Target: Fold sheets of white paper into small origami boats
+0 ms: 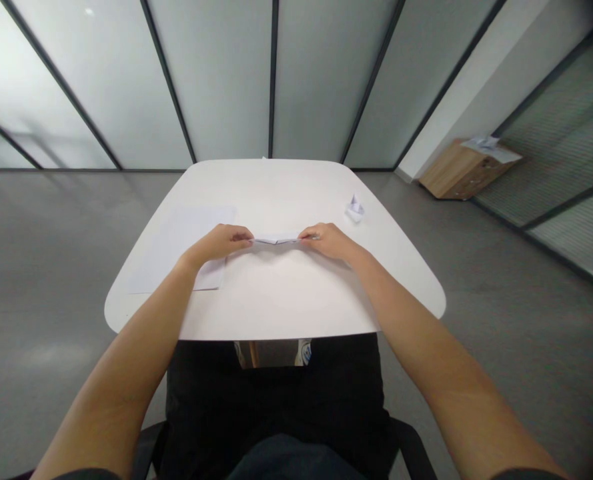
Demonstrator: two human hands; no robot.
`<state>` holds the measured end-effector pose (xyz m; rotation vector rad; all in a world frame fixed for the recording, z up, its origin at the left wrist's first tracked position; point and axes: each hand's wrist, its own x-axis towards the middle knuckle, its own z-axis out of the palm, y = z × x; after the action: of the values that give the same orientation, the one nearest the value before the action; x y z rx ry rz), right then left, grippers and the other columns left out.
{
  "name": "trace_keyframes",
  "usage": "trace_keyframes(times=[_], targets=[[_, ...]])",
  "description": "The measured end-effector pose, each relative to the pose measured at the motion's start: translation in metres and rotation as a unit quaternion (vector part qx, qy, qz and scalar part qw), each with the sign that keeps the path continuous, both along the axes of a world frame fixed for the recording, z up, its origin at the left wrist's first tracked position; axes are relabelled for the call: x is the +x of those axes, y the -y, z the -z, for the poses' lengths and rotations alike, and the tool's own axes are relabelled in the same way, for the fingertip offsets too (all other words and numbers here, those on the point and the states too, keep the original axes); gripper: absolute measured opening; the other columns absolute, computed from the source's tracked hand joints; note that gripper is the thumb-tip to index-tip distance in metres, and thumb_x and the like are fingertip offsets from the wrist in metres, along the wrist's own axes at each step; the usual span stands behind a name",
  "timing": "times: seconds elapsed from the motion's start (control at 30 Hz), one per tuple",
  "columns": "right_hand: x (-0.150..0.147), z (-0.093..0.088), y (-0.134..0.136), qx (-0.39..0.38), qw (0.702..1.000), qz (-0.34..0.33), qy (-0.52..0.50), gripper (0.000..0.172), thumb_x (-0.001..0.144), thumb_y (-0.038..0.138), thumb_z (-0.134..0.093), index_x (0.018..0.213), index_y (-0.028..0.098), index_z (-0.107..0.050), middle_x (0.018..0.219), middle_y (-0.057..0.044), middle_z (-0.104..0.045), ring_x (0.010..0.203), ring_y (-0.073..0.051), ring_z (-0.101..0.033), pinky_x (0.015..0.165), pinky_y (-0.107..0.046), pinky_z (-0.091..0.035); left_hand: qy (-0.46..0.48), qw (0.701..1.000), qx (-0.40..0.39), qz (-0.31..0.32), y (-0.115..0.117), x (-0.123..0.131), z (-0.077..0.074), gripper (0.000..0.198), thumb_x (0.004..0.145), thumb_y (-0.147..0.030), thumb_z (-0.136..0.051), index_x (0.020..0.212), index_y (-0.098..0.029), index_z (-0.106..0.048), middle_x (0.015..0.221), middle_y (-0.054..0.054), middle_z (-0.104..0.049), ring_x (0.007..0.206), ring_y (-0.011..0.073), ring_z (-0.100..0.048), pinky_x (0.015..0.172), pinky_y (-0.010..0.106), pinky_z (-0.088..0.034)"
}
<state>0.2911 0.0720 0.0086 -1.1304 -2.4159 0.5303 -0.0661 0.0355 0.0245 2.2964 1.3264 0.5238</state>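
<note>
A folded piece of white paper [276, 240] is held level just above the table, seen nearly edge-on with a shallow dip at its middle. My left hand [222, 241] pinches its left end between thumb and fingers. At the opposite end, the thumb and fingers of my right hand [327, 241] are closed on it. Under my left wrist lie flat white paper sheets [176, 247]. To the right and farther back stands a small folded paper shape [355, 209] with a pointed peak.
The white table [281, 307] has rounded corners and its front edge is close to my lap. A wooden cabinet [456, 170] with papers on top stands at the far right. Frosted glass panels [226, 80] rise behind the table.
</note>
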Motion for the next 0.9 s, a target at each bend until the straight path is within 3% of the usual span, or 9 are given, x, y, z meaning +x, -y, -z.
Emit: trace_keyframes(times=[0.17,0.33,0.6,0.8,0.9], targets=[[-0.01,0.005,0.0,0.057,0.997,0.053,0.017,0.021,0.098,0.028,-0.064,0.104,0.023,-0.083,0.101,-0.005,-0.08,0.09,-0.021,-0.071,0.087,-0.032,-0.052,-0.006,0.997,0.046,-0.062,-0.001,0.005,0.002,0.034,0.095,-0.048,-0.059,0.117,-0.028,-0.073,0.103,0.003,-0.08,0.083,0.0198,-0.07,0.083,0.032,-0.052],[-0.017,0.009,0.001,0.056,0.993,0.1,0.014,0.019,0.096,0.028,-0.067,0.108,0.023,-0.082,0.101,-0.005,-0.081,0.087,-0.021,-0.07,0.085,-0.031,-0.051,0.001,0.992,0.072,-0.1,-0.004,0.012,0.009,0.045,0.092,-0.038,-0.063,0.136,-0.028,-0.063,0.116,0.006,-0.077,0.085,0.0215,-0.07,0.089,0.035,-0.053],[-0.017,0.016,-0.005,0.081,0.99,0.11,0.038,0.023,0.093,0.031,-0.072,0.113,0.021,-0.079,0.097,-0.007,-0.075,0.087,-0.022,-0.067,0.087,-0.035,-0.051,-0.007,0.99,0.117,-0.075,-0.005,0.015,0.016,0.046,0.093,-0.03,-0.063,0.139,-0.029,-0.059,0.128,0.009,-0.066,0.111,0.0262,-0.066,0.103,0.041,-0.051],[-0.019,0.011,0.002,0.077,0.992,0.103,0.019,0.035,0.094,0.026,-0.07,0.129,0.027,-0.073,0.125,-0.009,-0.065,0.1,-0.023,-0.067,0.098,-0.038,-0.053,-0.083,0.98,0.17,-0.058,-0.007,0.018,0.017,0.026,0.097,-0.032,-0.063,0.12,-0.032,-0.076,0.126,0.009,-0.066,0.12,0.0317,-0.057,0.11,0.051,-0.042],[-0.022,0.007,0.006,0.112,0.991,0.055,0.053,0.038,0.097,0.02,-0.065,0.132,0.033,-0.073,0.135,-0.009,-0.062,0.114,-0.027,-0.062,0.104,-0.044,-0.05,-0.107,0.978,0.176,-0.019,-0.008,0.022,0.018,0.032,0.099,-0.024,-0.058,0.122,-0.034,-0.077,0.124,0.008,-0.07,0.118,0.0302,-0.059,0.107,0.05,-0.043]])
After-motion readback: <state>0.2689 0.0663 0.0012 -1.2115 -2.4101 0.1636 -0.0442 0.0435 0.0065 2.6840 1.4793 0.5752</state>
